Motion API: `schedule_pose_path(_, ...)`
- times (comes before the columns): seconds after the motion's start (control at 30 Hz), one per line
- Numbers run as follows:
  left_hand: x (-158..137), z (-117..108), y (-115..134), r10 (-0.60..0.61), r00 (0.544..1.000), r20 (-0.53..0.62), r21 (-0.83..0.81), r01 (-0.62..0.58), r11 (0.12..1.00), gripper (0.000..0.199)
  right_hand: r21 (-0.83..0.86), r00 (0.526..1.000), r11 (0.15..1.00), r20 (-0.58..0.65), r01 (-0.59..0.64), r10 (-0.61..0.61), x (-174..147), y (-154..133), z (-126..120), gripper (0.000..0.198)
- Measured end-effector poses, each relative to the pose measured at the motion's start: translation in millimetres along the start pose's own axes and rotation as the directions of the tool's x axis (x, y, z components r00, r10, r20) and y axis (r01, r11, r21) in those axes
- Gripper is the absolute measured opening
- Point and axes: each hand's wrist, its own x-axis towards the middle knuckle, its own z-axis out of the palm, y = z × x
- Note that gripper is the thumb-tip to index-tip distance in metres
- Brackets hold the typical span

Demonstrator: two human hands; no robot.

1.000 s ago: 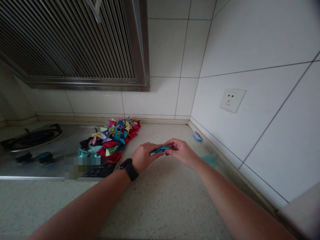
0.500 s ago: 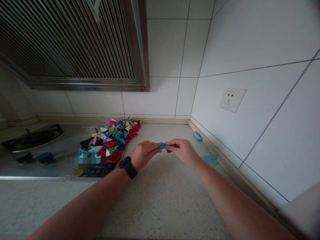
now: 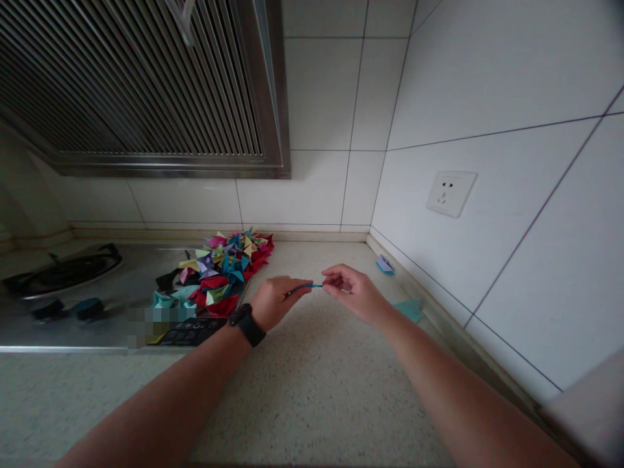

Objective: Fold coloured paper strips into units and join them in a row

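Note:
A small piece of folded blue paper [image 3: 316, 285] is seen nearly edge-on between my hands, above the countertop. My left hand [image 3: 279, 300], with a black watch on its wrist, pinches it flat between thumb and fingers. At the paper's right tip, the thumb and a finger of my right hand [image 3: 351, 291] close on the end, while its other fingers curl loosely above. Most of the paper is hidden by the left fingers.
Many colourful folded paper pieces [image 3: 229, 263] are heaped on the gas stove [image 3: 131, 273] at left. Teal paper [image 3: 410, 310] lies beside my right forearm. A small purple-and-blue folded piece [image 3: 385, 264] sits by the right wall. A range hood [image 3: 287, 130] hangs overhead.
The blue paper has turned from showing its face to nearly edge-on. My right fingers have lifted and loosened somewhat, with the grip now at the tip. My left hand has shifted slightly left.

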Motion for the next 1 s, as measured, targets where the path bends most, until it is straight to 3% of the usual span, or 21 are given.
schedule_pose_path(0.27, 0, 2, 9, -0.13, 0.986, 0.108, -0.211, 0.151, 0.966, 0.024, 0.044, 0.997, 0.996, 0.017, -0.078, 0.078, 2, 11, 10, 0.02)
schedule_pose_path(0.57, 3, 9, 3, -0.23, 0.917, 0.327, -0.502, 0.375, 0.78, 0.024, 0.083, 0.979, 0.979, 0.108, -0.185, 0.176, 1, 5, 3, 0.019)
schedule_pose_path(0.8, 2, 9, 1, -0.156, 0.891, 0.426, -0.571, 0.399, 0.717, 0.03, 0.061, 0.974, 0.978, 0.127, -0.198, 0.189, 1, 2, 1, 0.021)
schedule_pose_path(1.0, 2, 9, -1, -0.185, 0.882, 0.434, -0.446, 0.388, 0.806, 0.031, 0.027, 0.973, 0.981, 0.132, -0.193, 0.188, 1, 7, 2, 0.018)
